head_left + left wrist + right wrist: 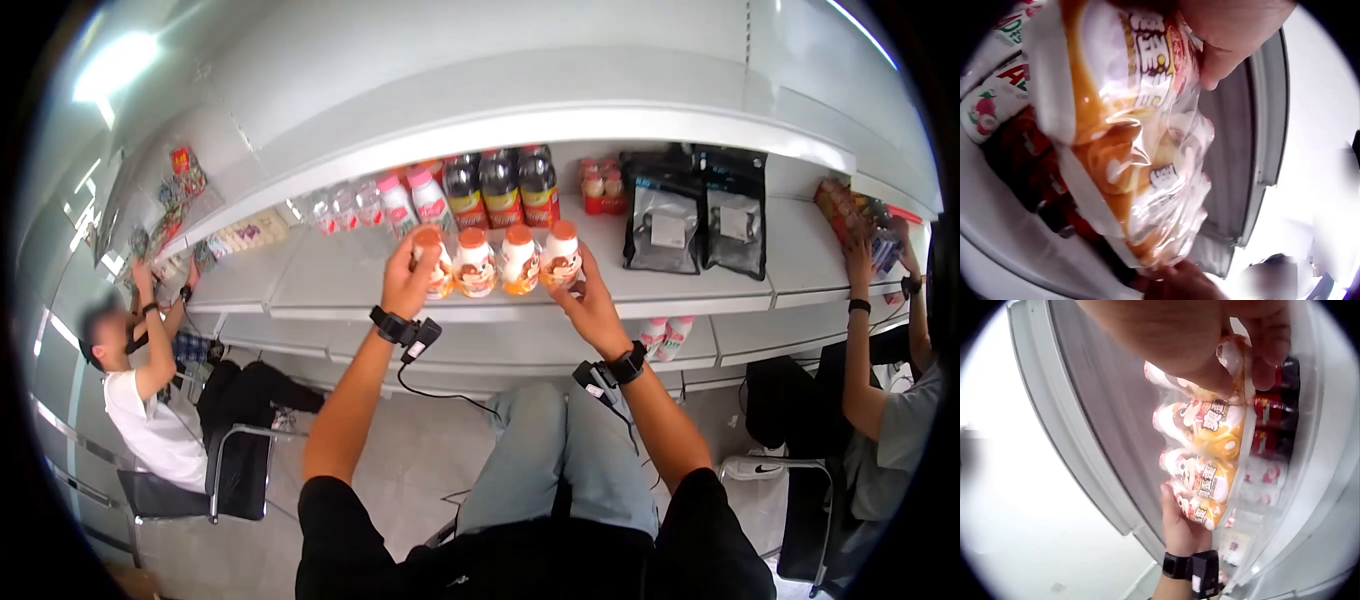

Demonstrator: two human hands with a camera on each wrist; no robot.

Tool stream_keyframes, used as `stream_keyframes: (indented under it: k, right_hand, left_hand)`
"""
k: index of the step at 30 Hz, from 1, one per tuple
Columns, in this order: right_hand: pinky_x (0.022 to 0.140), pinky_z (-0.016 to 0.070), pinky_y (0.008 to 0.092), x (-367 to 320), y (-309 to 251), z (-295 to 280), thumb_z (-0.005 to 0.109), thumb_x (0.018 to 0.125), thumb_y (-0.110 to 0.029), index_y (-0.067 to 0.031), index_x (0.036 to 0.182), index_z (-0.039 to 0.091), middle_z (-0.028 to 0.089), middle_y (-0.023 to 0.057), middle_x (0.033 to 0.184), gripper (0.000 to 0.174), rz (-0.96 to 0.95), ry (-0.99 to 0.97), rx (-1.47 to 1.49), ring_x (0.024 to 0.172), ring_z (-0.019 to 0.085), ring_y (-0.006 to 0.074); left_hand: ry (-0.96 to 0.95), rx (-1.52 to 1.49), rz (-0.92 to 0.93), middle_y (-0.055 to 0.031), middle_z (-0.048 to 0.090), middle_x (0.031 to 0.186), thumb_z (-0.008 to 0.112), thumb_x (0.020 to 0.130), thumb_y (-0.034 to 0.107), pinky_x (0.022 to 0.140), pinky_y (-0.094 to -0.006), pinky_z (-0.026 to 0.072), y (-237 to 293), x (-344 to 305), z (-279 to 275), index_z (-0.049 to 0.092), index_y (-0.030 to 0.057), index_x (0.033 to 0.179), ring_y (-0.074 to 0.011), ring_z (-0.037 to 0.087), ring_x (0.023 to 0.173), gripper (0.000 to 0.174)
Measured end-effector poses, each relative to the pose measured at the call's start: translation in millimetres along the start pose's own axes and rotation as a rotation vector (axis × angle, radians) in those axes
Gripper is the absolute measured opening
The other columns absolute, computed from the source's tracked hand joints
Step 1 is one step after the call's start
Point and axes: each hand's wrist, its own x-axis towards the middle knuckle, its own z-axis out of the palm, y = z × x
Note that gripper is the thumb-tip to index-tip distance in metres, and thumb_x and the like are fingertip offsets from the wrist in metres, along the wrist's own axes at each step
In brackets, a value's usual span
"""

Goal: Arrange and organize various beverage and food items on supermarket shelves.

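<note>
A plastic-wrapped row of several white and orange bottles with orange caps (476,264) is held at the shelf's front edge. My left hand (408,276) grips its left end, and my right hand (588,300) pinches the right end. In the left wrist view the wrapped bottles (1116,94) fill the middle, with part of my left hand (1235,31) above them. The right wrist view shows my right hand (1179,337) at the near end of the pack (1210,431) and my left hand (1184,532) at the far end.
Behind the pack stand dark bottles with red and yellow labels (502,190) and pink-capped bottles (430,198). Black pouches (664,225) and a small red pack (602,186) are to the right. A person (150,400) sits at left, another (890,420) at right.
</note>
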Motion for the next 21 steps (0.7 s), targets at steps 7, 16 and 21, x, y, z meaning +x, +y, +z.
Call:
stream_keyframes:
  k: [7,16,21]
  right_hand:
    - [0.072,0.0536,0.028,41,34,-13,0.066,0.085,-0.001,-0.0061,0.143,0.04,0.049,0.0164,0.13,0.063,-0.194,0.106,-0.404,0.096,0.062,0.0193]
    - [0.071,0.0525,0.0257,43,60,-10,0.067,0.085,0.0,-0.0027,0.126,0.047,0.051,0.0123,0.122,0.046,0.059,0.13,-0.138,0.085,0.061,0.0152]
    - [0.067,0.0529,0.0247,43,68,-13,0.067,0.087,-0.001,-0.0013,0.123,0.045,0.052,0.0103,0.119,0.042,0.021,0.125,-0.087,0.081,0.062,0.0134]
  left_hand:
    - [0.043,0.161,-0.021,-0.0096,0.064,0.118,0.065,0.092,0.02,0.096,-0.0328,0.0453,-76,14,10,0.055,0.0027,0.128,-0.0181,0.059,0.11,0.041]
    - [0.076,-0.096,-0.222,-0.0096,0.051,0.13,0.076,0.084,0.015,0.1,-0.0363,0.0446,-114,-13,-4,0.042,0.005,0.133,-0.0208,0.05,0.12,0.061]
    - [0.182,-0.106,-0.218,-0.0098,0.056,0.115,0.078,0.081,0.012,0.096,-0.0341,0.0472,-127,-10,-1,0.048,0.003,0.114,-0.019,0.055,0.11,0.046]
